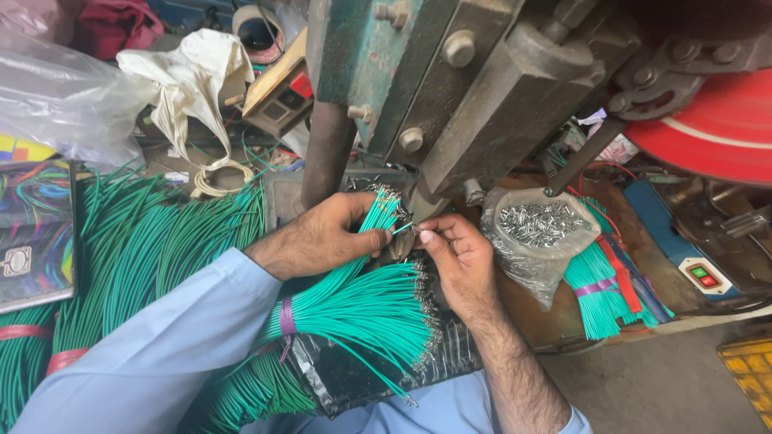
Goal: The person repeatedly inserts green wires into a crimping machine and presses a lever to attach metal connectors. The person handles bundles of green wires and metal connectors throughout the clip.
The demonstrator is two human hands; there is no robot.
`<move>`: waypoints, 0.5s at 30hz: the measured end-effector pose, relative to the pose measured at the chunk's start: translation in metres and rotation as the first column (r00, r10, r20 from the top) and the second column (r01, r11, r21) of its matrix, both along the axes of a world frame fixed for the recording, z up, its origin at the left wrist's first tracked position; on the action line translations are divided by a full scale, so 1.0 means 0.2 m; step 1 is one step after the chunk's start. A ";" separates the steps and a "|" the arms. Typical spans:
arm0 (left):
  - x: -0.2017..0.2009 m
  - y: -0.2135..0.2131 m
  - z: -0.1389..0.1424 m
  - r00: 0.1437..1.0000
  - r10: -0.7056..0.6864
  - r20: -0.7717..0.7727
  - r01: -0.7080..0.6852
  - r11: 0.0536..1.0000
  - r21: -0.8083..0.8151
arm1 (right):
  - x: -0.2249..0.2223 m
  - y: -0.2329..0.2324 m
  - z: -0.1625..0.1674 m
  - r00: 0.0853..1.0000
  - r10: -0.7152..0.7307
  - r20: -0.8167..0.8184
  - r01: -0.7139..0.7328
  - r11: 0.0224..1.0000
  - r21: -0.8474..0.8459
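Crowding under the press, hands grip wire bundle and single wire.

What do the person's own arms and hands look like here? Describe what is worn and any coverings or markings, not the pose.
Both hands are bare: no gloves, rings or watch show on the left hand or the right hand. The left arm wears a light blue long sleeve reaching the wrist. The right forearm is uncovered, with a light blue cuff pushed up near the elbow. No markings show.
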State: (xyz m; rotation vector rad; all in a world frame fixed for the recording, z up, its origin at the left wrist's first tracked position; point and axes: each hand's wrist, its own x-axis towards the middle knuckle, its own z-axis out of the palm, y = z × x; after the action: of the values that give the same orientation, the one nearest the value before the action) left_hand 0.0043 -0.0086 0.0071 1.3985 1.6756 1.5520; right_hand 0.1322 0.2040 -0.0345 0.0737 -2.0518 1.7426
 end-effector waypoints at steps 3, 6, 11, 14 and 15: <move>-0.01 0.00 -0.02 0.999 0.013 0.035 -0.012 1.000 -0.027 | 0.00 0.00 0.00 1.000 0.010 0.008 -0.010 1.000 -0.016; 0.00 0.01 -0.01 0.996 0.015 0.092 -0.010 0.998 -0.054 | -0.01 0.00 -0.01 1.000 0.003 0.013 -0.003 1.000 -0.018; 0.00 0.01 -0.01 0.989 0.016 0.148 -0.008 0.998 -0.056 | -0.01 -0.01 0.00 0.999 -0.027 0.042 0.027 1.000 -0.002; -0.01 0.02 -0.01 0.988 0.022 0.150 -0.013 0.998 -0.057 | -0.01 -0.02 0.00 0.998 -0.041 0.038 0.041 0.999 0.007; 0.00 0.02 -0.01 0.988 0.025 0.149 -0.017 0.998 -0.056 | -0.01 -0.02 0.00 0.999 -0.044 0.032 0.044 0.999 0.008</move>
State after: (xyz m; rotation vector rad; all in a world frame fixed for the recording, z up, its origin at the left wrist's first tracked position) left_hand 0.0035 -0.0040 0.0048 1.2089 1.6344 1.5692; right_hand 0.1298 0.1993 -0.0339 0.0026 -2.0672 1.7202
